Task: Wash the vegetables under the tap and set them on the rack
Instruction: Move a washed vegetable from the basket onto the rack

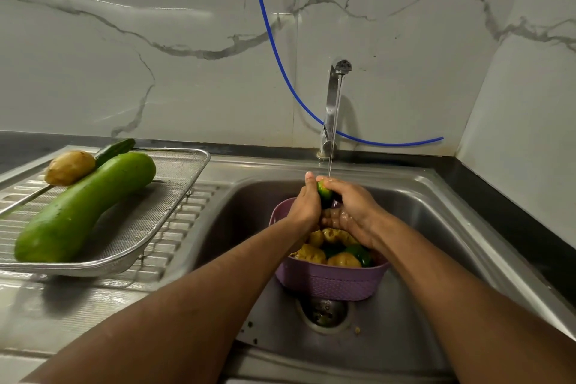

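Step in hand: both hands held a small green cucumber (pixel 325 193) under the thin stream from the tap (pixel 335 103), over the sink (pixel 436 203) — the washing, by my reading, was mid-way for this piece.

Left hand (pixel 304 206): fingers curled round the cucumber's left side, thumb pointing up beside its tip.

Right hand (pixel 352 209): fingers wrapped over the top and right side; the lower fingers looked wet and tucked under, though how far they closed on the underside could not be told.

Cucumber: upright or nearly so, only its top end showing between the hands, directly above the purple basket (pixel 330 282).

Basket: sat in the sink near the drain (pixel 324 310), holding potatoes (pixel 311 254) and more dark green pieces (pixel 358 254) not yet washed.

Rack (pixel 174 184): on the drainboard at the left, carrying a large bottle gourd (pixel 81 209), one potato (pixel 70 167) and a dark cucumber (pixel 115 148) behind them.

Handling: the cucumber was probably light, stiff and slick when wet — a grip round the middle, with fingers wrapped rather than pinched at the tip, should keep it from shooting out.

Risk: a slip would likely drop it back into the basket.

Progress: a few items racked, most of the basket left.
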